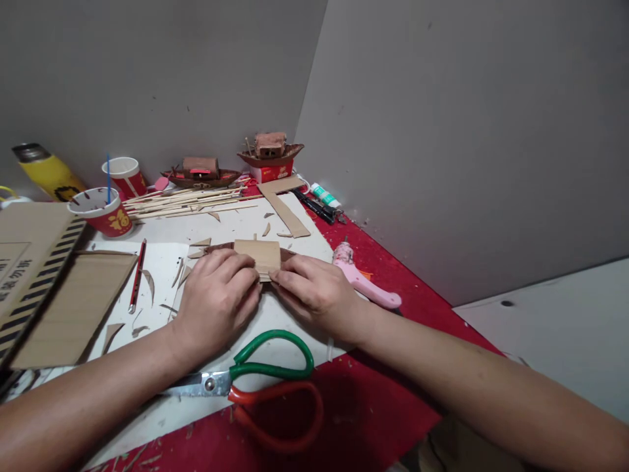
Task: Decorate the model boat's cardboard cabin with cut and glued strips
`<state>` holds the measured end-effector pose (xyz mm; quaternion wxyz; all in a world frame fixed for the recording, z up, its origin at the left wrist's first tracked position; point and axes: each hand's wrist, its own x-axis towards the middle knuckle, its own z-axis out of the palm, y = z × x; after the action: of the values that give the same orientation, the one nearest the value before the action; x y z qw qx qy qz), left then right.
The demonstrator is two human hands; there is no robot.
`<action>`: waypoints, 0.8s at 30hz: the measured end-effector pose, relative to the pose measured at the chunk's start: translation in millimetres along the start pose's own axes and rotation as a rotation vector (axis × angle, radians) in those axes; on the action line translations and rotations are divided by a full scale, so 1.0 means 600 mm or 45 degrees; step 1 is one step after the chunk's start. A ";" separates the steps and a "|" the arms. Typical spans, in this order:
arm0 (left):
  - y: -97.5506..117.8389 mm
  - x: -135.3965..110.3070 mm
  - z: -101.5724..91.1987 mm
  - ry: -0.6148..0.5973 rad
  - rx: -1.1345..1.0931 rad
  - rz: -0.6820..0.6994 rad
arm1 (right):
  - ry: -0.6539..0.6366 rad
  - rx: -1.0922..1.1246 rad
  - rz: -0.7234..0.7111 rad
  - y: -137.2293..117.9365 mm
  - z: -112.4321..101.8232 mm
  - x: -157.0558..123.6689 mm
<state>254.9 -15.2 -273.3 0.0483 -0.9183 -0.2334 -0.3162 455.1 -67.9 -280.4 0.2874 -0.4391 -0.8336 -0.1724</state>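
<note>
Steel scissors (pixel 255 383), left hand (pixel 216 298), right hand (pixel 314 288) pinching tan cardboard rectangle (pixel 259 254)

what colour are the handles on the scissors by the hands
On the scissors, one handle loop is green and the other red, clearest in the head view.

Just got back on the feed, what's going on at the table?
A person holds a small cardboard piece on the white sheet, left hand and right hand pinching its near edge. Scissors lie on the near side of the hands, a pink glue gun to the right. Two model boats sit by the back wall.
</note>
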 end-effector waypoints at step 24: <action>-0.015 -0.015 -0.008 0.005 -0.069 -0.034 | -0.077 -0.117 0.083 0.011 -0.083 -0.035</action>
<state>241.8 -11.7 -275.3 0.0195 -0.9154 -0.2369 -0.3248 486.1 -104.5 -255.1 0.2472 -0.4838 -0.8183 -0.1876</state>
